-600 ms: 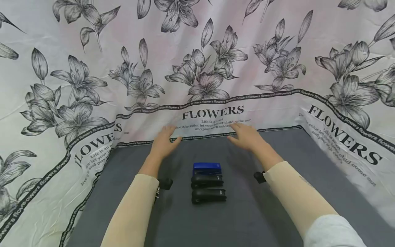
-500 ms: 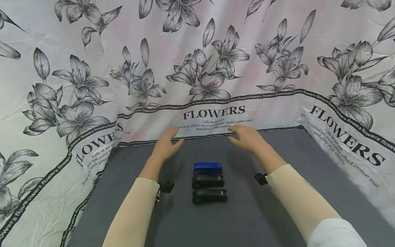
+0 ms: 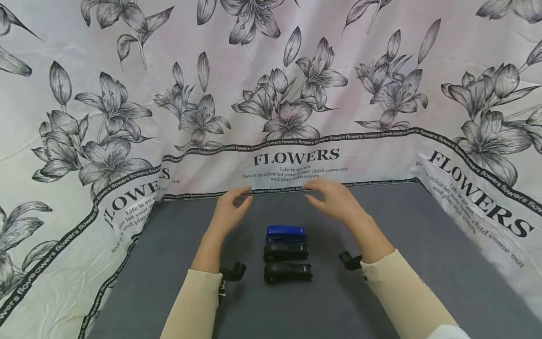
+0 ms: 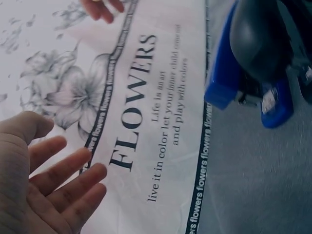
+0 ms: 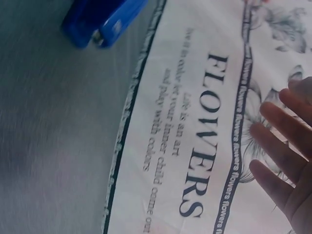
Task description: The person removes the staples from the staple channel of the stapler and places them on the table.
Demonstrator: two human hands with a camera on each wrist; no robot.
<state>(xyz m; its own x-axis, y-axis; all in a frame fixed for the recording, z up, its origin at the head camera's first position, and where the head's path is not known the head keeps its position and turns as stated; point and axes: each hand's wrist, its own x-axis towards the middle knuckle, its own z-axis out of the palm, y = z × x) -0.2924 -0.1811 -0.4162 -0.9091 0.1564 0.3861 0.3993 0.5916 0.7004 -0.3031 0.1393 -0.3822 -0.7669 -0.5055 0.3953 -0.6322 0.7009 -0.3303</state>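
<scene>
Your left hand (image 3: pixel 228 211) and right hand (image 3: pixel 340 203) hang over the far part of the worktop (image 3: pixel 288 310), fingers loosely spread and slightly bent, gripping nothing. Between your forearms, nearer you than your hands, three staplers lie crosswise in a row: the blue stapler (image 3: pixel 285 233) farthest, the middle black stapler (image 3: pixel 285 252) just beside it, and the near black stapler (image 3: pixel 288 273) across a narrow gap. From your left wrist, a black stapler blocks part of the blue one. Dark wrist mounts (image 3: pixel 234 272) jut inward below your sleeves (image 3: pixel 192 303). Behind, the flower-printed cloth (image 3: pixel 186 174) borders the worktop.
</scene>
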